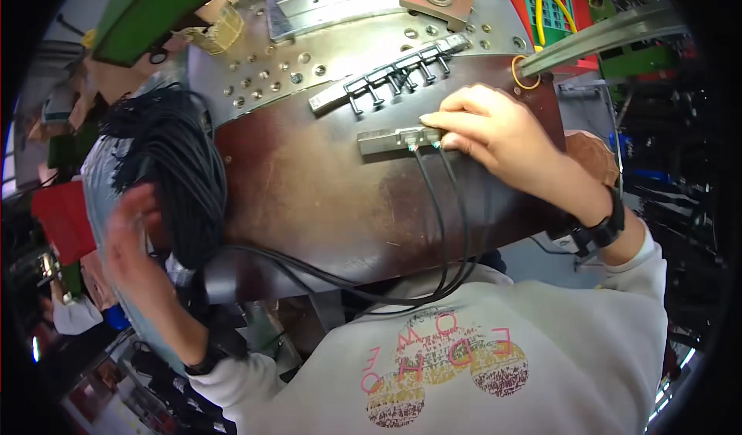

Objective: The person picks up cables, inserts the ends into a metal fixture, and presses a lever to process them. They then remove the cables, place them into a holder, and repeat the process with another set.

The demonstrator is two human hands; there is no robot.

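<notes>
A small rectangular metal block [379, 143] lies on the brown bench top. Two black cables [430, 203] end in its slots, with small coloured wire tips showing there. At the block's right end my right hand [498, 134] is closed, thumb and forefinger pinching it; the fingertips partly cover that end. To the left, my left hand [135, 238] is raised beside a thick bundle of black cables [182, 164]. Motion smears its fingers, and I cannot tell whether they hold anything. Behind the block sits a long metal bar [332, 99] with several black toggle-like handles.
A perforated metal plate [267, 76] covers the back of the bench, carrying a reddish clamp block [437, 2]. Yellow-handled pliers [539, 14] lie at the back right near a metal rail [603, 39]. Loose cables [309, 271] cross the bench's front edge. A red bin [63, 222] stands far left.
</notes>
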